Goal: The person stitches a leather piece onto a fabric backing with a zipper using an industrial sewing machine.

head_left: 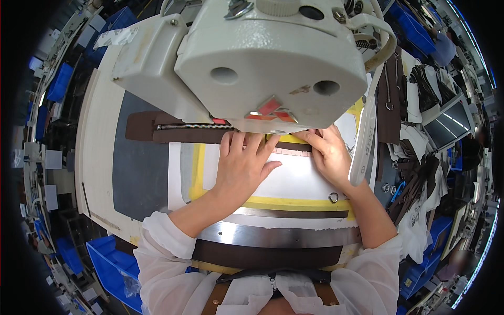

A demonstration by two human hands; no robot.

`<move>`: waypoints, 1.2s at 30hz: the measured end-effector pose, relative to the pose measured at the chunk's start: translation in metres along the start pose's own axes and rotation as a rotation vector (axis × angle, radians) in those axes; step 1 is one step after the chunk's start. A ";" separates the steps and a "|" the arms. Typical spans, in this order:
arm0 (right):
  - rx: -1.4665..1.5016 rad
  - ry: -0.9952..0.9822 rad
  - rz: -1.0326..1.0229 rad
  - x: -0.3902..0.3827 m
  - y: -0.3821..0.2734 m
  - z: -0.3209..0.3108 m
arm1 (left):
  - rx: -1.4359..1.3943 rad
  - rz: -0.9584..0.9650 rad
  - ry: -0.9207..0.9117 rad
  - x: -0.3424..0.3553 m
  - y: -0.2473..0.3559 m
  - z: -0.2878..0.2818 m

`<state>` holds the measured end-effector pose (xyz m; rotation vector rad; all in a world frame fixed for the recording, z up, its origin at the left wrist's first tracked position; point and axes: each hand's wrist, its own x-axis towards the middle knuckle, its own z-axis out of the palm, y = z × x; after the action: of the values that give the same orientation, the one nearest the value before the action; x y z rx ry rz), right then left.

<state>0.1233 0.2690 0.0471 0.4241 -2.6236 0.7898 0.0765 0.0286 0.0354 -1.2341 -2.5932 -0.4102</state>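
Observation:
A long brown strip (181, 137) with a metal zipper (194, 126) lies across the work surface and passes beneath the head of a sewing machine (273, 73). My left hand (242, 164) is spread flat, its fingertips resting on the strip near the machine's lower edge. At the strip's right part, my right hand (332, 156) has its thumb and curled fingers around the brown material; the machine head partly hides the fingertips. The needle area is hidden too. A pinkish ruler tape (292, 152) shows between my hands, on a white sheet (283, 181).
Yellow tape (262, 201) borders the sheet, with a metal ring (333, 197) near its right corner. A metal bar (262, 234) curves in front of me. Brown pieces (417, 184) pile up on the right, beside a grey screen (449, 123). A blue bin (113, 268) stands lower left.

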 end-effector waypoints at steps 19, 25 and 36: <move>-0.100 -0.081 0.034 0.001 -0.004 -0.003 | 0.005 -0.005 0.009 0.000 0.001 0.001; -0.097 -0.078 0.045 0.000 -0.004 -0.004 | 0.022 -0.009 0.010 -0.001 0.001 0.002; -0.072 -0.094 0.037 -0.003 0.002 -0.008 | -0.003 -0.006 0.003 -0.001 0.001 -0.001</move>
<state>0.1269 0.2756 0.0509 0.4028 -2.7445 0.6999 0.0775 0.0281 0.0366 -1.2267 -2.5952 -0.4172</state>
